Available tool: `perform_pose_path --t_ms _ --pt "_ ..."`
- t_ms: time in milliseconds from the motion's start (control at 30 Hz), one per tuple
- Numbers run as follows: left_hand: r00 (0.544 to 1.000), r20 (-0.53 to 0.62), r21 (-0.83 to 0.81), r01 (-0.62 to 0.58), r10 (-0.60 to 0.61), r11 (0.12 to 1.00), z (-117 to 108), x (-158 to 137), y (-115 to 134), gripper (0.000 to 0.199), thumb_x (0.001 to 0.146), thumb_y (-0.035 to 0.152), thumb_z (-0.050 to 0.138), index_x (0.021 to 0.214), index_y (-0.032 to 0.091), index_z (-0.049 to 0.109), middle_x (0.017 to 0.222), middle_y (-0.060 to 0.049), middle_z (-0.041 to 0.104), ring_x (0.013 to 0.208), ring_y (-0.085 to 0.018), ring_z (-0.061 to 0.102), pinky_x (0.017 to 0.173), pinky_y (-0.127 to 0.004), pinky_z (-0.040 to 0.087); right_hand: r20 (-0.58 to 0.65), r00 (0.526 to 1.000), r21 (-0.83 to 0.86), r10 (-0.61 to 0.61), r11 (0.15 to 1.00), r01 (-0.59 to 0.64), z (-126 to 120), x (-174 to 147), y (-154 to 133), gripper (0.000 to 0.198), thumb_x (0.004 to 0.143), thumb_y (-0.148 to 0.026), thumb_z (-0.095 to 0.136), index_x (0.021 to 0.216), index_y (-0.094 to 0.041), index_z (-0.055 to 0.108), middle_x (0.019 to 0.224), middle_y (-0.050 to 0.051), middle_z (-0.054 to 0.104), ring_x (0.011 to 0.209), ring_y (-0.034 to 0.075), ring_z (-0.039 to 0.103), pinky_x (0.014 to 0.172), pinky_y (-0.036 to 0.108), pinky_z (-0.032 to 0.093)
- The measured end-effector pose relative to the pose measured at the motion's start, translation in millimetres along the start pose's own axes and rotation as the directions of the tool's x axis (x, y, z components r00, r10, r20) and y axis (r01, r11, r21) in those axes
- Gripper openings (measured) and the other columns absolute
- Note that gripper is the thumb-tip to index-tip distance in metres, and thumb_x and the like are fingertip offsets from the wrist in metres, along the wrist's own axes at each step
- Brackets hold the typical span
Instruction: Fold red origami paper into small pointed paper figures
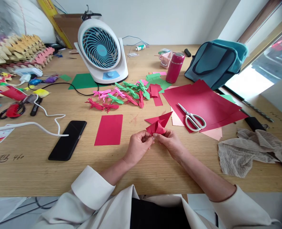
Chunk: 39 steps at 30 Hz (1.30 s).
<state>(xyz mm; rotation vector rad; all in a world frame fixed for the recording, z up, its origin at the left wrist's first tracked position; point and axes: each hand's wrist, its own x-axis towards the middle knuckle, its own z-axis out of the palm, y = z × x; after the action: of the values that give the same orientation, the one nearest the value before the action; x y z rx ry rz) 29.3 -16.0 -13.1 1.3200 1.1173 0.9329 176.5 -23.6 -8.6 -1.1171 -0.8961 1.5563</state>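
A partly folded piece of red paper (158, 124) is held between my two hands above the table, its pointed flaps spreading away from me. My left hand (139, 143) pinches its near left edge. From the right, my right hand (170, 142) grips the near edge with thumb and fingers, close to the left fingertips. A flat red paper rectangle (109, 129) lies to the left of my hands. Beyond them sits a cluster of small folded paper figures (126, 93) in green, pink and red. White-handled scissors (193, 119) rest on large red sheets (205, 101) to the right.
A white fan (101, 49) stands at the back, near a red flask (175, 67) and a blue bag (216, 63). A black phone (68, 140) lies left, with a white cable (36, 124) across it. A crumpled cloth (250, 151) is at the right.
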Motion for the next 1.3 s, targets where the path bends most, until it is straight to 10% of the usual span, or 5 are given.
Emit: perform_pose_path --t_ms 467,867,1300 --pt "0.994 0.105 -0.099 -0.014 0.024 0.995 -17.3 11.1 2.9 0.039 0.078 0.043 0.071 0.104 0.015 0.064 0.092 -0.005 0.067 0.076 -0.014 0.060 0.056 -0.019 0.048 0.094 0.992 -0.121 -0.089 0.988 0.100 -9.8 3.2 2.1 0.032 0.068 -0.044 0.081 0.087 -0.019 0.074 0.078 0.001 0.070 0.073 0.017 0.059 0.072 0.029 0.045" --pt "0.993 0.117 0.133 -0.020 0.004 0.991 -26.8 15.3 -2.1 0.029 0.076 0.042 0.073 0.083 0.013 0.071 0.073 0.000 0.068 0.055 -0.009 0.053 0.053 -0.020 0.039 0.101 0.989 -0.388 -0.104 0.912 0.135 -12.7 1.5 3.6 0.028 0.065 -0.042 0.081 0.074 -0.018 0.069 0.064 0.000 0.061 0.064 0.016 0.051 0.057 0.026 0.039" --pt "0.986 0.150 -0.007 -0.076 0.076 0.997 -29.7 16.4 8.6 0.024 0.073 0.032 0.076 0.092 0.017 0.078 0.091 -0.006 0.077 0.083 -0.019 0.071 0.080 -0.028 0.056 0.150 0.980 -0.498 -0.131 0.846 0.189 -15.7 1.7 7.1 0.029 0.080 -0.045 0.068 0.082 -0.016 0.067 0.061 -0.003 0.050 0.056 0.010 0.035 0.053 0.025 0.029"
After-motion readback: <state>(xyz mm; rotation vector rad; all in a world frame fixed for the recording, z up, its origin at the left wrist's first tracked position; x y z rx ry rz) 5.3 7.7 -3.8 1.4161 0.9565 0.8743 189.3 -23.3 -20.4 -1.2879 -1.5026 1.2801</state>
